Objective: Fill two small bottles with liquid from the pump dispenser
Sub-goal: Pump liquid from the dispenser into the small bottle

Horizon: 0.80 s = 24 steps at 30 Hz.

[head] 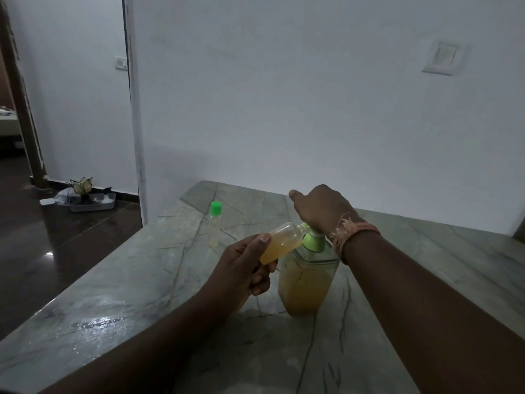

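Green pump head (314,240) under right hand (321,209), nozzle unclear

A pale, plain wall (284,95) rises beyond the hands, carrying a white switch plate (441,58) up to the right of them. The grey veined stone tabletop (113,302) gleams with a patch of reflected light at the near left. Far to the left, dark glossy floor (42,251) runs to a doorway (17,109), with a grey tray (93,204) of clutter by the wall. The room is dim.
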Tool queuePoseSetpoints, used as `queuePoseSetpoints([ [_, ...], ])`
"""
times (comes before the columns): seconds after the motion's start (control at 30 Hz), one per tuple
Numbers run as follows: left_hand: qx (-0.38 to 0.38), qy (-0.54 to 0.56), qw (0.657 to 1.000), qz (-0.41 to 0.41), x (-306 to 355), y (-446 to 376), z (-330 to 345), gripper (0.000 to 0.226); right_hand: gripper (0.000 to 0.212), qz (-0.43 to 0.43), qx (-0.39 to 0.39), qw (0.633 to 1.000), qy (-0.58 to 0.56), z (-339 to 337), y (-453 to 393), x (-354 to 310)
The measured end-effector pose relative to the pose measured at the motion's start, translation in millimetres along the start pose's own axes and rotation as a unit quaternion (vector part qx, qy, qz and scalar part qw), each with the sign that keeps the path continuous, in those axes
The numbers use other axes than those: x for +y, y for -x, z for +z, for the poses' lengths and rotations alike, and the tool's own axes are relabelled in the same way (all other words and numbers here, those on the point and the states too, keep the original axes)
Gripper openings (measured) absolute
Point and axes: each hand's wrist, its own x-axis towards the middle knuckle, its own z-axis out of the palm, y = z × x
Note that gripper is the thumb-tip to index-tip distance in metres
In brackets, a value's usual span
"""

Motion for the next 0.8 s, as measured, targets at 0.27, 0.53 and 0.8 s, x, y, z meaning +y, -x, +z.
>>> queuePoseSetpoints([
  [0.27, -0.002, 0.005, 1.0, -0.003, 1.0, 0.0, 1.3, 0.04, 0.059, -0.013, 0.037, 0.999, -0.009, 0.5, -1.3, -0.1],
  [0.53, -0.009, 0.008, 1.0, 0.001, 1.6, 1.7, 0.0, 0.042, 0.06, -0.027, -0.016, 0.999, 0.013, -2.5, -0.3, -3.5],
  [0.8, -0.008, 0.009, 1.0, -0.002, -0.9, -1.6, -2.0, 0.037, 0.048, -0.01, -0.007, 1.0, -0.003, 1.5, -3.4, -0.6],
])
